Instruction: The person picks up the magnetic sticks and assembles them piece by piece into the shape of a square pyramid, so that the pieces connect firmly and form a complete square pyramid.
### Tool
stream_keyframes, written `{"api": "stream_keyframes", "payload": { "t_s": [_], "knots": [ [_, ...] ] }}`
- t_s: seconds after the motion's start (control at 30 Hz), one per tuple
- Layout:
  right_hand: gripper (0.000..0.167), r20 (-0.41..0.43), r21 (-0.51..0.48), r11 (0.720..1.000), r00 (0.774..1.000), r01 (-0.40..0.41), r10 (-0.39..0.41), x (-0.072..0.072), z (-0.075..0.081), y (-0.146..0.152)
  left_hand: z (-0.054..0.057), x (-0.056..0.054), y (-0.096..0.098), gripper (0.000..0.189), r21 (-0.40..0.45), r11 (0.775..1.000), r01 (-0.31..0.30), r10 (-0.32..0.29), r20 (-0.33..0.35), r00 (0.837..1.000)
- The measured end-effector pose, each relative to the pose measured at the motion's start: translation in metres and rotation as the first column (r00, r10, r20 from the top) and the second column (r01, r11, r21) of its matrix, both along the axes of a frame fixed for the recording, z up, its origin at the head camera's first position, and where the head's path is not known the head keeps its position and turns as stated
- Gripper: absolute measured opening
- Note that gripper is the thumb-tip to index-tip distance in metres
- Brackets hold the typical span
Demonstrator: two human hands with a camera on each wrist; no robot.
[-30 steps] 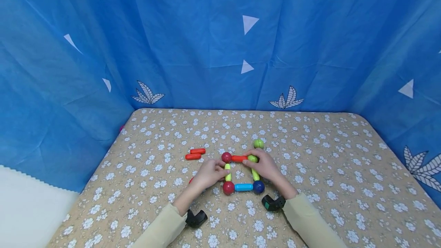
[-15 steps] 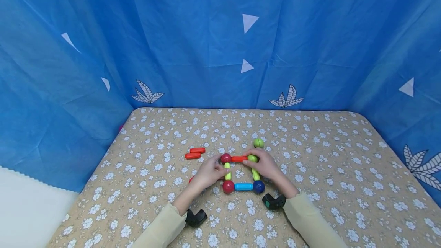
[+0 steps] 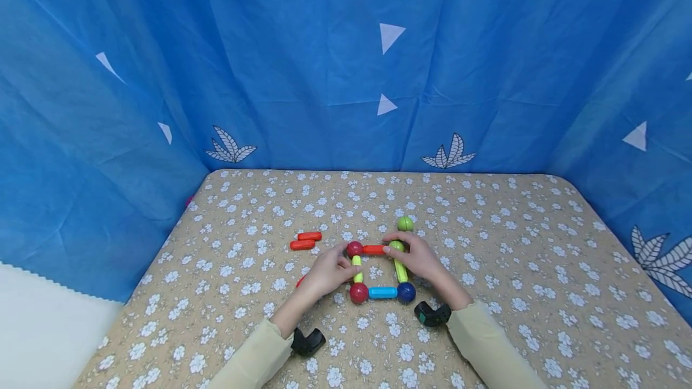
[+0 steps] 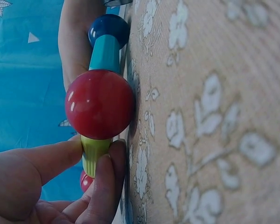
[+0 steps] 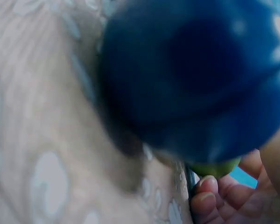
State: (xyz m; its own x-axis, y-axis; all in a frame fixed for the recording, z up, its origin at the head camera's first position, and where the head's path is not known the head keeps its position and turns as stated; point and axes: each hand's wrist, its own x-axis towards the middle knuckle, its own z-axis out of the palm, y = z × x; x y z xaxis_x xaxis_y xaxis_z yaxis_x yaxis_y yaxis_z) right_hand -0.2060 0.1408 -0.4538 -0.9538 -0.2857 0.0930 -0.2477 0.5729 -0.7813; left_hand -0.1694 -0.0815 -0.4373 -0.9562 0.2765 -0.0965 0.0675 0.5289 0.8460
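A four-sided frame of toy balls and rods lies on the table. My left hand (image 3: 326, 271) pinches its yellow-green left rod (image 4: 96, 151) between thumb and fingers, with one finger beside the far red ball (image 3: 354, 249). The near red ball (image 4: 100, 103) joins a light blue rod (image 3: 382, 293) that runs to a dark blue ball (image 3: 406, 292). My right hand (image 3: 418, 257) holds the green ball (image 3: 397, 247) at the far right corner, thumb at the end of the red rod (image 3: 373, 250). A second yellow-green rod (image 3: 400, 271) forms the right side.
Just beyond the right hand sits a loose green ball (image 3: 405, 224). Two red rods (image 3: 303, 245) lie side by side to the left, and another red rod (image 3: 300, 281) is partly hidden by the left forearm. Blue curtain (image 3: 324, 77) surrounds the flowered table (image 3: 513, 245).
A left finger has slid up beside the far red ball. The right hand has shifted slightly to the right with the corner green ball; the rest of the frame looks almost the same.
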Motion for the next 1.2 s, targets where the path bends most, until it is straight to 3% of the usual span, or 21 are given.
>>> {"api": "stream_keyframes", "payload": {
  "t_s": [0.23,0.53,0.8,1.03,1.2],
  "knots": [
    [0.022,-0.019,0.047,0.996,0.997,0.075,-0.074,0.002,0.001,-0.002,0.001,0.001,0.001,0.066,-0.007,1.000,0.026,-0.026,-0.003,1.000],
    [0.035,0.012,0.023,0.998,0.998,0.062,-0.062,0.012,0.007,0.007,0.001,0.002,0.004,0.071,-0.017,0.998,0.059,-0.059,0.013,0.998],
    [0.031,0.001,0.012,0.999,0.999,0.052,-0.052,0.016,0.008,0.009,0.000,0.002,0.002,0.074,-0.012,0.997,0.079,-0.079,0.000,0.997],
    [0.030,0.045,-0.003,0.997,0.996,0.080,-0.080,0.016,0.007,0.009,0.001,0.003,0.003,0.075,-0.019,0.997,0.079,-0.079,0.004,0.997],
    [0.030,0.064,-0.011,0.995,0.993,0.100,-0.100,0.016,0.005,0.009,0.009,0.003,-0.005,0.077,-0.025,0.995,0.096,-0.095,0.007,0.995]
  ]
}}
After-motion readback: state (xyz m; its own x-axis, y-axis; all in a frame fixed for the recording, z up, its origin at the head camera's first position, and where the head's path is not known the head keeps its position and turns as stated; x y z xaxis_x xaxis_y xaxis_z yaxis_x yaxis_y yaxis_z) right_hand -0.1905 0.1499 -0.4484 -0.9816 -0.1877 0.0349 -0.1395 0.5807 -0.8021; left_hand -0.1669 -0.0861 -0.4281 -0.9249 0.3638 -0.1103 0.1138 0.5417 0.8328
